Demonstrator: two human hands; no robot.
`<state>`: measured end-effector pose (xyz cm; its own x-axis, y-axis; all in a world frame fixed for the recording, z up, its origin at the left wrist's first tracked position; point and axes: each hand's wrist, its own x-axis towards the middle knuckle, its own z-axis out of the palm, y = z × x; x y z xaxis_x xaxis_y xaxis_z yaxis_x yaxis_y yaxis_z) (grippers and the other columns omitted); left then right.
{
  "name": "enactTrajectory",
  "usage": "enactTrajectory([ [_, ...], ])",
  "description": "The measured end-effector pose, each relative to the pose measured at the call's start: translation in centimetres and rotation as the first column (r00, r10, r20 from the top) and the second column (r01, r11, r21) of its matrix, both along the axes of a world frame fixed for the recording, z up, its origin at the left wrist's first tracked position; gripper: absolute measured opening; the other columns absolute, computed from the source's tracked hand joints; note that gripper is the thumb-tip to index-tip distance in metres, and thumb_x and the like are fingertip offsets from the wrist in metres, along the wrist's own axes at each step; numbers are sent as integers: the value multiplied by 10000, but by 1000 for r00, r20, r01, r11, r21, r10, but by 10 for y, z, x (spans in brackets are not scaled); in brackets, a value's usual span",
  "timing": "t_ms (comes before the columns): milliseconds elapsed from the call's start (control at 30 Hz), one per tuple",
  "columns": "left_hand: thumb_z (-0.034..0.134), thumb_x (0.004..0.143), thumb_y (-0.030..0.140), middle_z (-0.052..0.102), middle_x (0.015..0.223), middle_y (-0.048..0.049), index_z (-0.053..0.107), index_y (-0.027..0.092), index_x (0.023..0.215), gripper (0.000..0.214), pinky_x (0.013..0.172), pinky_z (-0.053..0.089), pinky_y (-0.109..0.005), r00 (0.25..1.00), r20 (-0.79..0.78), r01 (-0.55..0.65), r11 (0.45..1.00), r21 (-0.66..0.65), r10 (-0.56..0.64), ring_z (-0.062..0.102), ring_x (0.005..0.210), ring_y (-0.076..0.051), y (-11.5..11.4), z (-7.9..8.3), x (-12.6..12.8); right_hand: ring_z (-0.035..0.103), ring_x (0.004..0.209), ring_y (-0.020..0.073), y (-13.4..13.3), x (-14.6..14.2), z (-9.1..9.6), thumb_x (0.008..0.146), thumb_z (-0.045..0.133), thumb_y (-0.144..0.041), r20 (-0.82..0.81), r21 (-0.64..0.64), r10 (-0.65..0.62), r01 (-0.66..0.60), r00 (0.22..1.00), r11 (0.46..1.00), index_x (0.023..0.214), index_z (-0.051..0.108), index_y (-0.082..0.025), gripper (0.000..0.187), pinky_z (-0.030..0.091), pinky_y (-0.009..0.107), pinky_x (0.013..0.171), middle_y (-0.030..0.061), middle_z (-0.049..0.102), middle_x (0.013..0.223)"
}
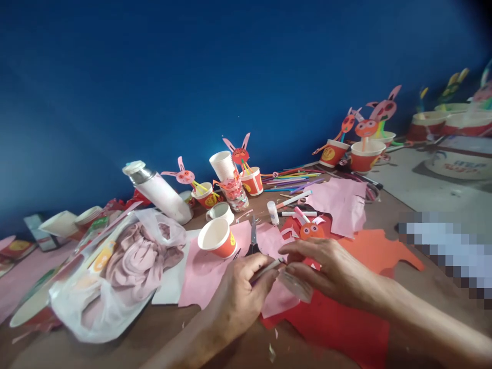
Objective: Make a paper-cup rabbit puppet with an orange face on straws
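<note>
My left hand (244, 287) is closed, its thumb and forefinger pinching a thin pale stick (271, 267). The stick's far end reaches the fingertips of my right hand (321, 269). Those right fingers curl around a pale, translucent, rounded piece (298, 287), which looks like a roll of clear tape but is partly hidden. Just beyond my hands lie black-handled scissors (253, 238) on pink paper (200, 282). An orange paper face with googly eyes (310, 230) rests behind my right hand. To the left of the scissors stands a red-and-white paper cup (217, 239).
Red paper (346, 328) and orange paper (374, 251) spread out at the right. A plastic bag with pink cloth (134, 256) lies left, near a white flask (159, 192). Colored straws (292, 182), a small white bottle (272, 212) and cups with rabbit-like figures (367, 154) are farther back.
</note>
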<state>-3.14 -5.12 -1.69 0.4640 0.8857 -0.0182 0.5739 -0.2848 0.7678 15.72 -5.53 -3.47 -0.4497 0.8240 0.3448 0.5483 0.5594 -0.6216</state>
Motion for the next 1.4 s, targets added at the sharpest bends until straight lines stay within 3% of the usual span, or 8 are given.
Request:
enactTrajectory([
  [100,449,836,380,505,616,5,554,135,791,270,518,411,-208,994,78,-63,989,-132,74,475,542,-98,4,2,-1,627,715,153,-2,0,3,832,505,-380,-122,-203,-66,41,990,978,1023,559,-192,274,459,248,595,35,680,842],
  [267,481,816,410,505,630,7,542,118,817,299,438,400,-187,965,216,-94,968,-231,145,445,485,-72,10,-4,-1,606,722,169,-2,-6,4,782,546,-334,-89,-234,-173,148,981,961,972,572,-201,234,455,277,614,33,661,833],
  [467,540,783,423,524,577,10,532,120,714,312,358,327,-149,906,368,-36,903,-429,211,415,403,-38,18,-12,-2,567,695,157,-2,-11,1,751,543,-201,-88,-121,-211,200,974,972,919,599,-220,178,431,272,616,14,626,771],
  [667,597,753,388,541,569,26,556,132,750,259,311,269,-125,835,444,-7,812,-584,326,399,343,-13,19,-14,0,545,646,158,-5,-12,0,752,544,-180,-82,-3,-199,200,976,980,886,611,-198,151,409,270,580,15,612,715],
  [833,605,748,381,542,541,25,558,133,732,253,311,277,-130,805,474,-33,824,-565,357,417,340,-23,19,-20,1,530,630,157,-6,-13,-1,769,544,-192,-63,54,-191,195,979,979,902,605,-187,146,396,270,574,13,607,682],
  [1067,629,722,376,503,528,41,537,132,713,260,330,232,-115,742,509,-78,810,-581,437,380,366,-10,15,-18,8,511,598,163,-5,-15,-7,835,492,-266,-17,340,-238,229,971,912,886,616,-172,164,367,272,562,20,584,612],
  [1400,638,720,341,490,524,48,531,127,701,240,329,185,-108,686,549,-77,798,-597,477,358,366,0,13,-15,12,509,583,159,-2,-15,-15,842,490,-247,18,457,-275,236,961,857,813,613,-165,150,363,279,580,16,576,590],
])
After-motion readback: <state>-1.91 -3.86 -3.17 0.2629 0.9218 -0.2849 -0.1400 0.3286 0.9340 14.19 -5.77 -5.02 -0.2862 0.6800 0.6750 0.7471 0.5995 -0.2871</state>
